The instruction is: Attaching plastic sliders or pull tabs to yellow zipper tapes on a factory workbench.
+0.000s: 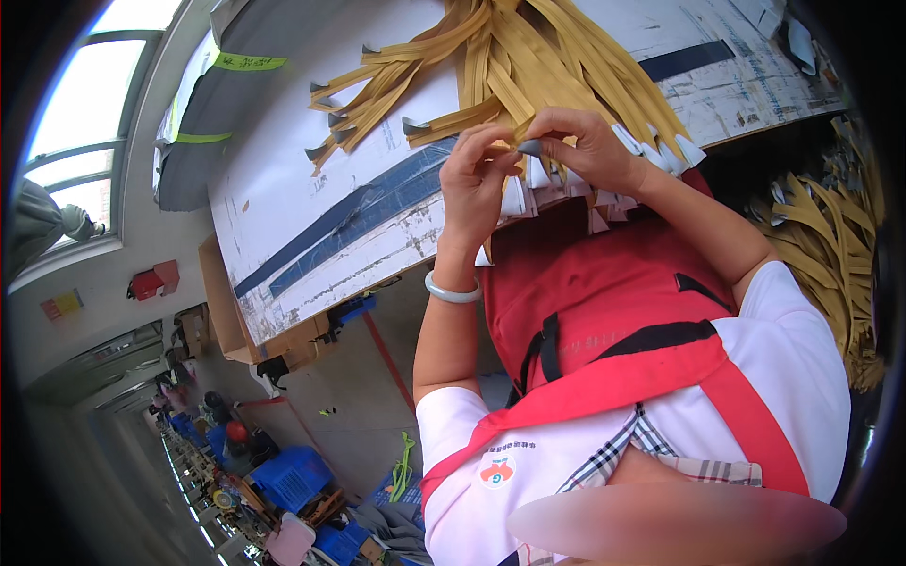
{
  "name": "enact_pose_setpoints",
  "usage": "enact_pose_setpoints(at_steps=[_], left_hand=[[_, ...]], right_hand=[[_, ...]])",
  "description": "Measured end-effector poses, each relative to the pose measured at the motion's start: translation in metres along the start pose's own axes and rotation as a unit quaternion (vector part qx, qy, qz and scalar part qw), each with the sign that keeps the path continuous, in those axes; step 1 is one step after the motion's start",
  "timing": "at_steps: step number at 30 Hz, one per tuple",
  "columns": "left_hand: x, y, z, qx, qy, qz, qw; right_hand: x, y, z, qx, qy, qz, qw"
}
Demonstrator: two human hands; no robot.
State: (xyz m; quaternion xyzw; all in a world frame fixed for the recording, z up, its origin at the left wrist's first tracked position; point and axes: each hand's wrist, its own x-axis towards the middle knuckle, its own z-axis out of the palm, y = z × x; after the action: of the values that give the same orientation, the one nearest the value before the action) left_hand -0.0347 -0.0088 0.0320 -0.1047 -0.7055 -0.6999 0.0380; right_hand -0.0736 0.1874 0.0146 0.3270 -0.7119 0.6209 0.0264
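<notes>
Mustard-yellow fabric strips [514, 71] lie fanned in a bundle over the table, several with grey tips and others with white folded ends near the edge. My right hand [590, 151] pinches the grey end [530, 148] of one strip between thumb and fingers. Close beside it, my left hand [475, 179], with a pale bangle [453, 290] on its wrist, has thumb and fingertips brought together at the same strip. Exactly what the left fingertips grip is too small to make out. Both hands are above the table's near edge.
The white worn table [283, 203] carries dark blue tape bands [354, 217]. More yellow strips [826, 245] hang at the right. Grey padded pieces with yellow-green tape [250, 62] stand at the left. Blue crates [293, 476] and other people are farther off, lower left.
</notes>
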Motion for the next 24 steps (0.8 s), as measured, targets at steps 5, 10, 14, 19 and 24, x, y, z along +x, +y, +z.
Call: enact_pose_setpoints(at_steps=[5, 10, 14, 19, 24], left_hand=[[-0.008, -0.004, 0.001, 0.206, -0.010, 0.105, 0.973], [-0.017, -0.004, 0.004, 0.218, -0.015, 0.105, 0.970], [0.008, 0.013, -0.023, 0.138, 0.095, 0.120, 0.979], [0.056, 0.024, -0.162, -0.003, 0.408, 0.101, 0.907], [0.043, -0.031, -0.121, 0.334, 0.136, 0.059, 0.931]], right_hand=[[-0.007, -0.013, -0.001, 0.176, -0.023, 0.260, 0.949], [-0.013, -0.008, 0.000, 0.135, -0.064, 0.249, 0.957], [0.010, -0.021, 0.006, 0.209, 0.025, 0.180, 0.961], [0.002, 0.004, -0.025, 0.159, 0.030, 0.251, 0.954], [-0.025, 0.013, -0.004, 0.074, -0.047, 0.242, 0.966]])
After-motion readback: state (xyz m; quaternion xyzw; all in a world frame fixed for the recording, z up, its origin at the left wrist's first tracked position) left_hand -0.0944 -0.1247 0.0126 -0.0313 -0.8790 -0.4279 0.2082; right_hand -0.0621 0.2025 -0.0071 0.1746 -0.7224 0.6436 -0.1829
